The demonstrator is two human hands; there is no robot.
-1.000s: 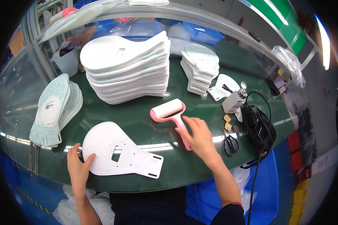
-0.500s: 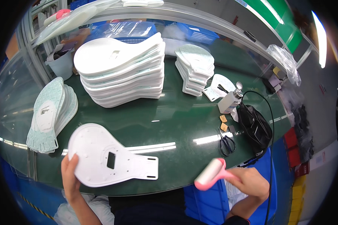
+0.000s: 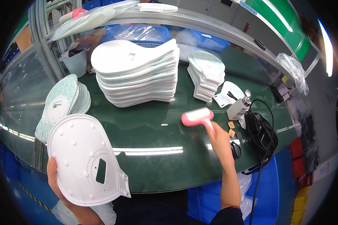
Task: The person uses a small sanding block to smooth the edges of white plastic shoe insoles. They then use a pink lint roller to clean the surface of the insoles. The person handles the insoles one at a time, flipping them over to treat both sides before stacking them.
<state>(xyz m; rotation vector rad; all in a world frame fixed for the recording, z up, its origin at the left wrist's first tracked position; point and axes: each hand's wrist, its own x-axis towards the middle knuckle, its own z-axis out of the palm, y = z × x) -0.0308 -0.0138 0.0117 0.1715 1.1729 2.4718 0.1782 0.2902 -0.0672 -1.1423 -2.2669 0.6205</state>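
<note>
The left hand (image 3: 58, 183) holds a white moulded plastic panel (image 3: 84, 159) by its lower left edge, fingers wrapped behind it and the thumb on the front; the panel is lifted off the dark green table (image 3: 150, 131) and tilted up toward the camera, sitting at about eight o'clock in the view, its studded face and small rectangular cut-out plainly visible. The right hand (image 3: 218, 137) is closed around the handle of a pink-and-white lint roller (image 3: 197, 117), whose head hovers over the table at roughly four o'clock from the tall stack of white panels (image 3: 137, 73); the roller is blurred, so whether it touches the table surface is hard to say. At nine o'clock from that big stack lies a fanned pile of green-patterned pads (image 3: 64, 103), just behind the raised panel. At three o'clock stands a smaller stack of pads (image 3: 206, 75), with a single pad (image 3: 229, 93) lying beside it. Near the roller at three o'clock are a small white bottle (image 3: 239, 107) and a black device with a cable (image 3: 261, 133).
</note>
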